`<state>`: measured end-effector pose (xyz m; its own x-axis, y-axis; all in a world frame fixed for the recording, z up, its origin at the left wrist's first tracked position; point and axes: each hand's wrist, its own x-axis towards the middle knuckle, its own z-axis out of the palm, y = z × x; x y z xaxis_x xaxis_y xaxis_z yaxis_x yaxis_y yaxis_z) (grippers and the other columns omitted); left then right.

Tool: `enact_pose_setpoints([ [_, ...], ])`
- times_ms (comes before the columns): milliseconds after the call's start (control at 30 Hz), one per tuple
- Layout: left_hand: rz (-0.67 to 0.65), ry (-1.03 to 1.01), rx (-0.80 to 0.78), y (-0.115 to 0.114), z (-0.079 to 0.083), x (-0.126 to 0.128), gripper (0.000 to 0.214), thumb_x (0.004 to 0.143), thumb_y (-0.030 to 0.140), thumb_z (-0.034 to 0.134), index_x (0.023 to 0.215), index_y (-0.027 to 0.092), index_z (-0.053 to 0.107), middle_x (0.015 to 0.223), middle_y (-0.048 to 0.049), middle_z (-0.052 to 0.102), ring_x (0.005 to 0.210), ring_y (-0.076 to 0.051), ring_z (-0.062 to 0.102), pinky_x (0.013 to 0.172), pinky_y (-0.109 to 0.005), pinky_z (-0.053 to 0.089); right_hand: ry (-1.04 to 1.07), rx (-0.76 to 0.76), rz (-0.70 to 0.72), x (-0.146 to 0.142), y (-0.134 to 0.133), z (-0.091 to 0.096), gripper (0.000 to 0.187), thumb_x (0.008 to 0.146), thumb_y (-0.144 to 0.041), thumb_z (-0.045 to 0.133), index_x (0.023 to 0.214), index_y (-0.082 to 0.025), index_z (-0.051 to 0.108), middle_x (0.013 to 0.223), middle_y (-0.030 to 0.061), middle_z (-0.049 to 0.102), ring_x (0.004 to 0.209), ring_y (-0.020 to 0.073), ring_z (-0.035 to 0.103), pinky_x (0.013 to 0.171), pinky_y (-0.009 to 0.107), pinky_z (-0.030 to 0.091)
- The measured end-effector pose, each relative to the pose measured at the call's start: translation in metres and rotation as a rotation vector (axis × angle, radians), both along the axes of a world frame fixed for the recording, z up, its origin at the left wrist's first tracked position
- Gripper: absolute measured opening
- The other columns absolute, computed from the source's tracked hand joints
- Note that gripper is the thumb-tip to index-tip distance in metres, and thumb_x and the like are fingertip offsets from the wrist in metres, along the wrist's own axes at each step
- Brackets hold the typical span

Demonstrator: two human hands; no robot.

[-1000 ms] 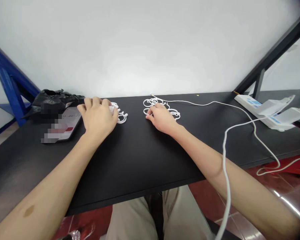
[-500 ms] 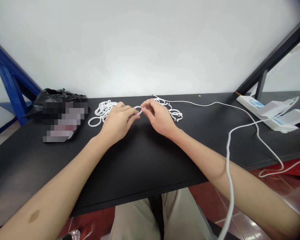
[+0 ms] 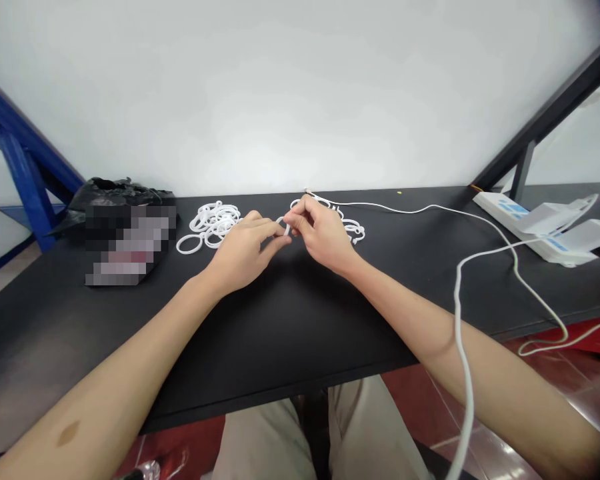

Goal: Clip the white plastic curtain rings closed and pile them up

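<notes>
Between my two hands is a small white ring point(image 3: 287, 228), mostly covered by fingers. My left hand point(image 3: 247, 252) pinches its left side with thumb and fingertips. My right hand point(image 3: 325, 235) grips it from the right, thumb against forefinger. Left of my left hand lies a heap of white plastic rings point(image 3: 215, 220), with one loop point(image 3: 189, 244) sticking out toward me. Behind and beside my right hand are more white rings point(image 3: 353, 231), some of them looking open-ended; the hand partly hides them.
A white cable point(image 3: 420, 209) crosses the black table point(image 3: 300, 320) and hangs over my right forearm. A white stand-like object with blue labels point(image 3: 535, 227) stands at the right. At the left are a black plastic bag point(image 3: 113, 193) and a pixelated flat object point(image 3: 130, 247).
The white ring has turned between my hands and shows less of its loop. My left hand has shifted slightly right, uncovering more of the left heap.
</notes>
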<state>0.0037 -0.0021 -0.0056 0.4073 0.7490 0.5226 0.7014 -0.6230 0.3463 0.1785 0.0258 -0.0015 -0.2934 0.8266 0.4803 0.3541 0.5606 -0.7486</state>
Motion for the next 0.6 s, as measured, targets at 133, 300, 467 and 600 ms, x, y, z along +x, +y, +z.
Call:
enact_pose_setpoints([
  [133, 0.049, 0.022, 0.023, 0.001, -0.001, 0.001, 0.024, 0.096, 0.036, 0.049, 0.083, 0.023, 0.065, 0.077, -0.0021, 0.069, 0.080, -0.021, 0.053, 0.074, -0.035, 0.045, -0.034, -0.005, -0.013, 0.001, 0.002, -0.002, 0.023, 0.096, -0.042, 0.052, 0.089, -0.021, 0.059, 0.082, -0.0004, 0.067, 0.070, 0.0123, 0.059, 0.070, 0.026, 0.046],
  [300, 0.472, 0.132, 0.164, 0.008, 0.002, -0.019, 0.031, 0.097, 0.038, 0.043, 0.083, 0.021, 0.065, 0.086, -0.0092, 0.070, 0.094, -0.030, 0.054, 0.082, -0.046, 0.039, -0.361, 0.147, -0.305, 0.015, 0.019, -0.008, 0.034, 0.097, -0.044, 0.053, 0.116, -0.018, 0.061, 0.110, 0.0101, 0.067, 0.103, 0.0247, 0.058, 0.094, 0.038, 0.045],
  [467, 0.704, 0.228, 0.109, 0.013, -0.001, -0.049, 0.035, 0.095, 0.045, 0.043, 0.082, 0.020, 0.064, 0.083, -0.0113, 0.067, 0.106, -0.038, 0.050, 0.085, -0.053, 0.033, -0.801, 0.128, -0.471, 0.031, 0.033, -0.016, 0.036, 0.094, -0.032, 0.058, 0.120, -0.009, 0.064, 0.122, 0.0208, 0.063, 0.116, 0.0363, 0.051, 0.097, 0.049, 0.041],
  [600, 0.712, 0.249, 0.128, 0.013, -0.003, -0.051, 0.036, 0.094, 0.047, 0.043, 0.081, 0.021, 0.064, 0.087, -0.0155, 0.067, 0.108, -0.042, 0.049, 0.085, -0.057, 0.033, -0.877, 0.100, -0.444, 0.031, 0.032, -0.017, 0.024, 0.095, -0.026, 0.055, 0.108, -0.013, 0.069, 0.115, 0.0181, 0.066, 0.110, 0.0339, 0.054, 0.092, 0.047, 0.044],
])
